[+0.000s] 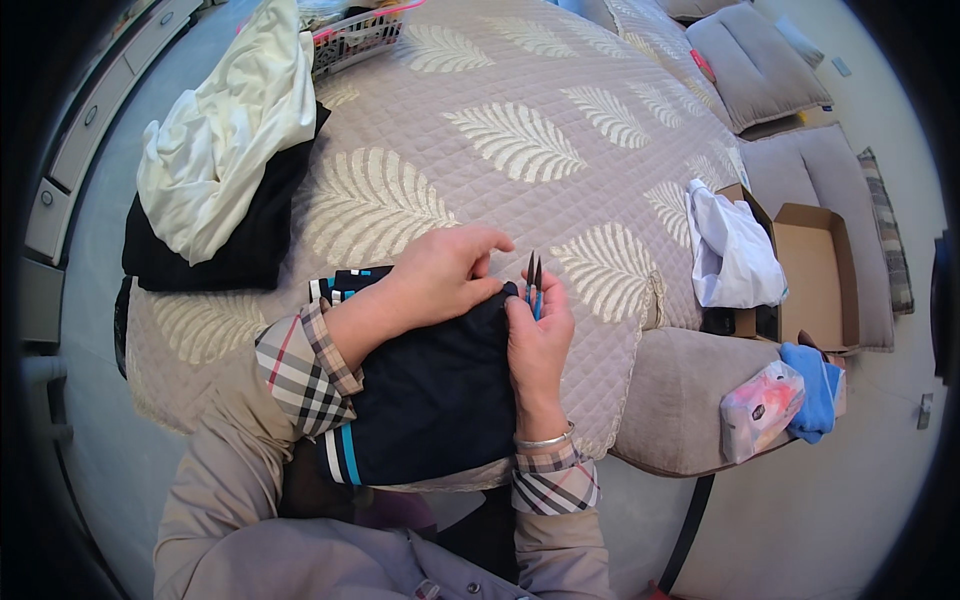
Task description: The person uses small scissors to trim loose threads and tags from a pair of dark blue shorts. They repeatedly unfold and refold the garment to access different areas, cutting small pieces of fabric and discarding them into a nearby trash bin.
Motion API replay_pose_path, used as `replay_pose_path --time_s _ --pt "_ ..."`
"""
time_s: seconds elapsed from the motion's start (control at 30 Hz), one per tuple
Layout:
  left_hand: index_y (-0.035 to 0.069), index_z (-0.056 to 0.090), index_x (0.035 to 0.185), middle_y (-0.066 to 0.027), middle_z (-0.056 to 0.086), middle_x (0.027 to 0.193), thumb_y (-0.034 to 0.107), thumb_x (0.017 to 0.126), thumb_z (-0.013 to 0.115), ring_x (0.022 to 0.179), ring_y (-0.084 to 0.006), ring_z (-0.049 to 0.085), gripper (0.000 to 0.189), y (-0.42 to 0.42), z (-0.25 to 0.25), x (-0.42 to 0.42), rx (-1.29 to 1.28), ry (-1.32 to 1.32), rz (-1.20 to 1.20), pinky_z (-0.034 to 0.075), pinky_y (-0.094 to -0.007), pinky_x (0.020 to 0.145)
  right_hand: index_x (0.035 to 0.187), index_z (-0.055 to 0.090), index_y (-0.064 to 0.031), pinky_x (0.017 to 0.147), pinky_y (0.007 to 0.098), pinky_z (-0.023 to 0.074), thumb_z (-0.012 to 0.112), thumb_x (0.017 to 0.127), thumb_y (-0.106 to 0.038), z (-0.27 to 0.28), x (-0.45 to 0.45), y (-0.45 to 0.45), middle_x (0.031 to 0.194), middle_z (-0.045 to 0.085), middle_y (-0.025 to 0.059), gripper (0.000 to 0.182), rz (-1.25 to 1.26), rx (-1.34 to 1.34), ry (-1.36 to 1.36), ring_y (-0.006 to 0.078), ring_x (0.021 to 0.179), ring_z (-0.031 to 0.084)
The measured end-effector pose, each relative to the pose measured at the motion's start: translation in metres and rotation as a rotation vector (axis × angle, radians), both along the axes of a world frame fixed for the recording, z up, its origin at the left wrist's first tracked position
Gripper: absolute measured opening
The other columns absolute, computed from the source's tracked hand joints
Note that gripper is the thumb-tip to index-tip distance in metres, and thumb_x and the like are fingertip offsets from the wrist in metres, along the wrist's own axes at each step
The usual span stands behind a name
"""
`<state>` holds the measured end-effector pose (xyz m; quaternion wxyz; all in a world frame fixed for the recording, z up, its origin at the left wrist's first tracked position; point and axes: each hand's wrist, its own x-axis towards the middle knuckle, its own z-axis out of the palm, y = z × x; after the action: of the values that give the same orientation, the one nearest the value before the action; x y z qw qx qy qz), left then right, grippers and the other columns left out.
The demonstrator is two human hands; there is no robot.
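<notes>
A folded navy garment (442,405) with white and light-blue stripes lies on my lap and the near edge of the bedspread. My right hand (541,330) grips the garment's upper right corner. Within the same hand stands a pair of small blue-handled thread snips (534,285), dark blades pointing away from me. Beside that corner, over the cloth, is my left hand (446,270), index finger stretched out and thumb close to the fabric. Whether its curled fingers pinch anything is hidden.
A quilted bedspread (517,217) with leaf patterns spreads ahead. White cloth (232,142) lies over folded black cloth (217,255) on the left, near a plastic basket (360,37). Rightward are a cardboard box (817,277), a white bag (731,247), a tissue pack (761,412) and blue cloth (810,390).
</notes>
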<state>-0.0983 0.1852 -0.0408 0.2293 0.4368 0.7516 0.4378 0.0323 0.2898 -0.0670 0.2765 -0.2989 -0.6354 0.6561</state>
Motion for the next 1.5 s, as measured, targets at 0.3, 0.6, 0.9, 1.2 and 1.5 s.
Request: replay_pose_path --time_s 0.3,0.6,0.9,1.2,1.5 --pt "0.004 0.07 0.096 -0.0095 0.069 0.088 0.009 0.082 0.064 0.083 -0.0268 0.065 0.016 0.003 -0.017 -0.008 0.067 -0.068 -0.131 0.051 -0.0344 0.077 0.118 0.052 -0.0045 0.051 0.0164 0.0361 0.051 0.083 0.003 0.011 0.004 0.006 0.082 0.054 -0.002 0.035 0.23 -0.193 0.016 0.0017 0.056 0.043" --pt "-0.001 0.067 0.101 -0.0014 0.067 0.092 0.005 0.088 0.059 0.087 -0.0079 0.058 0.015 0.002 -0.023 -0.014 0.126 -0.612 -0.246 0.047 -0.0253 0.08 0.117 0.053 -0.003 0.058 0.0168 0.0407 0.052 0.082 0.002 0.013 0.009 0.02 0.084 0.058 -0.0016 0.035 0.419 -0.527 0.123 0.0027 0.065 0.05" --pt "-0.002 0.069 0.099 -0.0025 0.069 0.089 0.007 0.086 0.063 0.082 -0.0084 0.059 0.017 -0.002 -0.009 -0.014 0.007 -0.386 -0.204 0.049 -0.0258 0.075 0.111 0.056 -0.0021 0.066 0.0187 0.0437 0.064 0.085 -0.001 0.005 0.007 0.008 0.09 0.064 0.0006 0.027 0.122 -0.125 -0.008 0.005 0.074 0.055" --pt "-0.002 0.065 0.096 -0.0056 0.068 0.086 0.006 0.087 0.06 0.076 -0.0102 0.06 0.013 0.002 -0.025 -0.015 0.167 -0.577 -0.163 0.049 -0.0279 0.069 0.117 0.051 -0.0022 0.049 0.0175 0.034 0.058 0.092 -0.001 0.009 0.009 0.012 0.089 0.064 0.0037 0.026 0.293 -0.397 0.192 0.0027 0.061 0.047" --pt "-0.001 0.063 0.098 -0.0004 0.063 0.074 0.011 0.089 0.063 0.068 -0.0048 0.055 0.015 0.004 -0.029 -0.012 0.203 -0.525 -0.134 0.045 -0.0219 0.062 0.109 0.055 -0.003 0.057 0.0174 0.0402 0.071 0.085 -0.008 0.018 0.005 -0.005 0.084 0.06 -0.0008 0.029 0.172 -0.104 -0.03 0.0026 0.067 0.051"
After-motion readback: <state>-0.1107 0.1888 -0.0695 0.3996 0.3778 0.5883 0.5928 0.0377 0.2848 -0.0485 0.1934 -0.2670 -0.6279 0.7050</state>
